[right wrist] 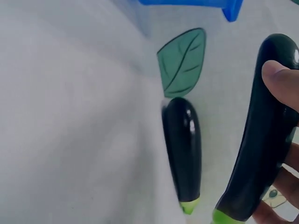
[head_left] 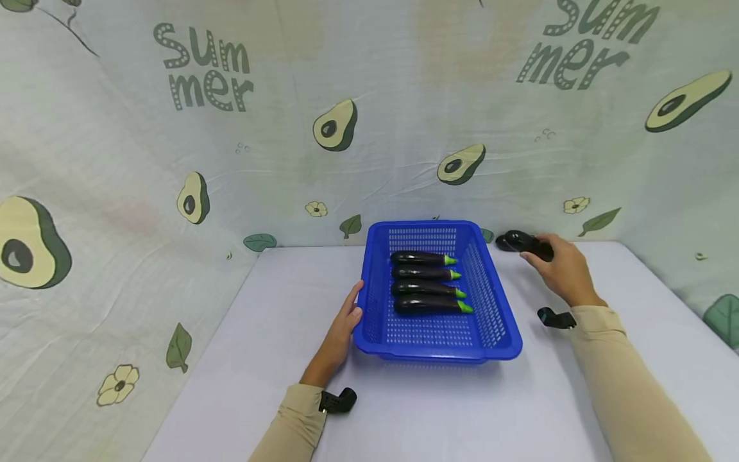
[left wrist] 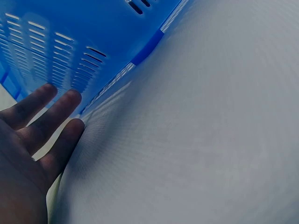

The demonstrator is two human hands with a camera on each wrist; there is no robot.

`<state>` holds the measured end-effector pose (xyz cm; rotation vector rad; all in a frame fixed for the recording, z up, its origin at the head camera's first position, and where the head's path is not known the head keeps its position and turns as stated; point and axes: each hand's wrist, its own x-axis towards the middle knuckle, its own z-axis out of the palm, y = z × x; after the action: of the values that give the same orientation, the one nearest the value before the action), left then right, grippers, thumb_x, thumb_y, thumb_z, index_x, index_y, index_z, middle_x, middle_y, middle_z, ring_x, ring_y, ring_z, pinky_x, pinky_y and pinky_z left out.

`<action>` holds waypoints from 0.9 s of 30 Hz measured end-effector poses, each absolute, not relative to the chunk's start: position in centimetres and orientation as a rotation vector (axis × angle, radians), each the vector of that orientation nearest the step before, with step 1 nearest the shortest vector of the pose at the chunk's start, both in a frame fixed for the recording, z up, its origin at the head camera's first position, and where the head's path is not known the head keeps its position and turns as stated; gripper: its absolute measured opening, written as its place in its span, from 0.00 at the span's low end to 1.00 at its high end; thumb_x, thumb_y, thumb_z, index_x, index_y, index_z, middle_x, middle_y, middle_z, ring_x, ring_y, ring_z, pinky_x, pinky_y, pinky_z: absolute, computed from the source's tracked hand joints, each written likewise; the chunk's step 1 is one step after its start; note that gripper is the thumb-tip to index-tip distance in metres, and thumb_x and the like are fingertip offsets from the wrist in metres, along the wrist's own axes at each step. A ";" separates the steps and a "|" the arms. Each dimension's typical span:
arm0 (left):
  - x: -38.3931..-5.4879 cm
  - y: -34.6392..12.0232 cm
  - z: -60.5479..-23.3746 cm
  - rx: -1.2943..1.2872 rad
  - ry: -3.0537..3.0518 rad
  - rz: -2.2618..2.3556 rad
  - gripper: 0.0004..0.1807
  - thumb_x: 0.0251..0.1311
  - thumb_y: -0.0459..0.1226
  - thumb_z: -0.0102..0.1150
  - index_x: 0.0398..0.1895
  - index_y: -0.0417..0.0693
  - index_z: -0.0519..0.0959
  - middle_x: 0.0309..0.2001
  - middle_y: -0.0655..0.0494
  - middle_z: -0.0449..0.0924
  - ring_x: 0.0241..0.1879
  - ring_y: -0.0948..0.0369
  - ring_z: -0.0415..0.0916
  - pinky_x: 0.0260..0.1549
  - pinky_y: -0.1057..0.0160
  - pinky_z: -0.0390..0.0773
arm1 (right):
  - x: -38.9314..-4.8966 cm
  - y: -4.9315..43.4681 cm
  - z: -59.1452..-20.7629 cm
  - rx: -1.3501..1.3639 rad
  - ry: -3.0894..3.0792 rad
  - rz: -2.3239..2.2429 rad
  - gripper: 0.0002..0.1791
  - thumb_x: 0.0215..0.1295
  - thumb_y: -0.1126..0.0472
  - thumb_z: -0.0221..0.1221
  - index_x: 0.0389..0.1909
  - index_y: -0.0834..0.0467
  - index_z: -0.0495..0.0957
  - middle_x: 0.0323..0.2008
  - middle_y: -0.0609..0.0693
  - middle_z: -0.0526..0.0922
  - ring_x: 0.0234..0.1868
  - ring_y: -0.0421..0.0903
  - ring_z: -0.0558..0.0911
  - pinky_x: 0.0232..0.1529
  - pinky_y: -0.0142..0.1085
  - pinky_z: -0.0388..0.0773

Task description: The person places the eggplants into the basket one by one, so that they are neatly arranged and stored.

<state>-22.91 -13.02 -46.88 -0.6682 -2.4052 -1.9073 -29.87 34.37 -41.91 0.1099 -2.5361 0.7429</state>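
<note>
One eggplant point(right wrist: 266, 135), gripped by the right hand point(head_left: 568, 268) near the tabletop's back edge point(head_left: 312, 253), seems mid-pickup, likely needing lifting into the basket point(head_left: 433, 351) the unclenched left hand point(head_left: 337, 335) touches.

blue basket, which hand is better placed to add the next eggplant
Right, most likely: the right hand already grips an eggplant to the right of the blue basket, while the left hand touches the basket's opposite side and holds no eggplant.

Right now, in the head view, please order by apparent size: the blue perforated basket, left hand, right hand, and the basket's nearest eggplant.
1. Blue perforated basket
2. Left hand and right hand: too alike to rank
3. Nearest eggplant
</note>
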 end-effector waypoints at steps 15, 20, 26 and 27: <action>-23.4 -13.0 -47.2 -0.683 -2.399 -1.879 0.31 0.77 0.47 0.35 0.81 0.65 0.50 0.79 0.60 0.46 0.77 0.54 0.43 0.71 0.38 0.41 | -27.7 33.0 -42.2 0.071 -2.480 0.859 0.33 0.67 0.48 0.65 0.63 0.68 0.72 0.57 0.73 0.75 0.60 0.72 0.72 0.57 0.66 0.66; -23.3 -13.0 -47.0 -0.686 -2.404 -1.861 0.31 0.77 0.48 0.35 0.81 0.67 0.49 0.79 0.61 0.45 0.78 0.56 0.41 0.72 0.39 0.41 | -27.4 32.8 -41.9 0.072 -2.450 0.909 0.33 0.67 0.48 0.65 0.63 0.67 0.73 0.56 0.73 0.77 0.58 0.71 0.74 0.56 0.65 0.68; -23.3 -13.0 -47.0 -0.709 -2.378 -1.899 0.31 0.77 0.47 0.35 0.81 0.62 0.49 0.80 0.56 0.43 0.78 0.52 0.40 0.71 0.38 0.39 | -26.9 32.5 -41.2 0.030 -2.458 1.028 0.35 0.69 0.44 0.62 0.66 0.65 0.71 0.56 0.74 0.76 0.56 0.71 0.75 0.51 0.65 0.71; -23.2 -13.0 -47.0 -0.711 -2.374 -1.906 0.31 0.77 0.47 0.35 0.81 0.61 0.49 0.80 0.56 0.43 0.78 0.52 0.40 0.71 0.38 0.39 | -26.8 32.5 -41.0 0.025 -2.462 1.040 0.35 0.69 0.44 0.62 0.66 0.65 0.71 0.56 0.74 0.76 0.56 0.70 0.75 0.50 0.65 0.72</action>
<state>-23.23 -13.00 -47.01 -0.7111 -2.3738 -1.9065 -26.82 32.47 -41.04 0.0246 -2.4620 1.0402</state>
